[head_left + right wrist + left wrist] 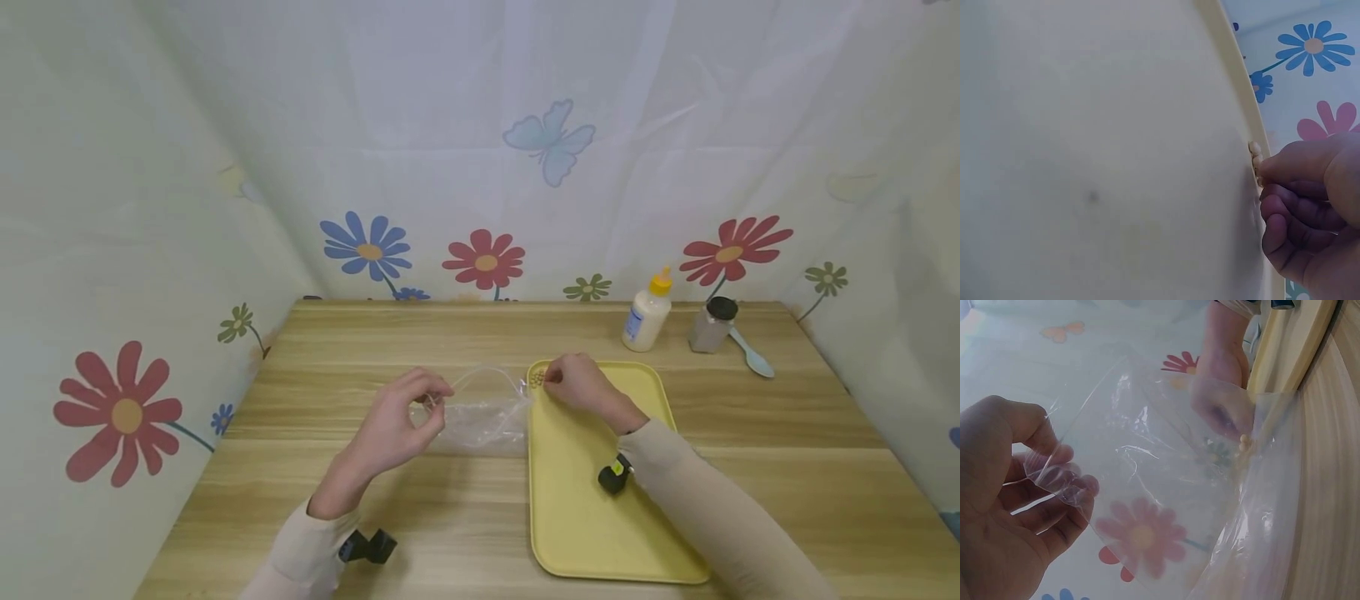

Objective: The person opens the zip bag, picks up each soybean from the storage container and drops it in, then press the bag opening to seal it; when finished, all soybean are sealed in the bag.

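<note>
My left hand [397, 421] pinches the upper edge of a clear plastic bag [480, 425] between thumb and fingertips, seen close up in the left wrist view. The bag lies limp toward the tray, its mouth edge raised. At the far left corner of a yellow tray [577, 517], my right hand [588, 385] has curled fingers, with thumb and fingertip meeting at small beige bean-like pieces [1255, 150]. One piece appears pinched there, partly hidden by the thumb. More of these pieces [537, 379] cluster in that corner beside the fingertips.
Behind the tray stand a white squeeze bottle [647, 315] with a yellow cap and a jar [711, 325] with a black lid. A pale blue spoon [752, 354] lies right of the jar. Flower-printed curtains [450, 125] border the wooden table [375, 333].
</note>
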The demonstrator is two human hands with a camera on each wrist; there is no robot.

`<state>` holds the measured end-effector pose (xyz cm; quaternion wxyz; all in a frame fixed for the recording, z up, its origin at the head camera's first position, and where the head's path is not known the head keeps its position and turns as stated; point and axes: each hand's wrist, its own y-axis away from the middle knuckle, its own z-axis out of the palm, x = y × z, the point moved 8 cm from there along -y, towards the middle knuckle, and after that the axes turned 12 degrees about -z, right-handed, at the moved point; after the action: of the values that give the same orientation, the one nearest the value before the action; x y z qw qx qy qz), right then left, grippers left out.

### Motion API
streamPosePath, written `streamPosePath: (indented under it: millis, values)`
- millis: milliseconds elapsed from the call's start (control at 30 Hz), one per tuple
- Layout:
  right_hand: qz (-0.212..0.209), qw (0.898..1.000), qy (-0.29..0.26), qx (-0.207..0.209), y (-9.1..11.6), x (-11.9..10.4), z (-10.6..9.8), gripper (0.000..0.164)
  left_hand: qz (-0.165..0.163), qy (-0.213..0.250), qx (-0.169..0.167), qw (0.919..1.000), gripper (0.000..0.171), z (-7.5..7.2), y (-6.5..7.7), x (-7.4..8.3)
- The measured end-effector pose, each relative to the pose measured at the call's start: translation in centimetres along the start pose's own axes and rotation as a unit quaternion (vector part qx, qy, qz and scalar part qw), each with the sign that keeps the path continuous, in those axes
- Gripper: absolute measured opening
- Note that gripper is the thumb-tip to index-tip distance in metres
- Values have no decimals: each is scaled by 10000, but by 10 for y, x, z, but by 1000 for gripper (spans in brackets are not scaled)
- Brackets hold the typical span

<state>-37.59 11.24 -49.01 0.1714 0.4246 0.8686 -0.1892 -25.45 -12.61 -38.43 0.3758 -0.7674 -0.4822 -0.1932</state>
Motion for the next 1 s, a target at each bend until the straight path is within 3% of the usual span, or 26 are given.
streamPosePath:
  millis: [433,800,1000]
  values:
    - [-115,9993,-144,327,6,-8,-9,7,49,-26,-14,10000,20,1,1,0]
    - [104,9971,-468,586,12,-16,-22,7,132,-48,24,9999,19,-1,0,1]
    - [-36,9939,-638,895,16,-26,-33,7,107,-30,13,9999,19,-1,0,0]
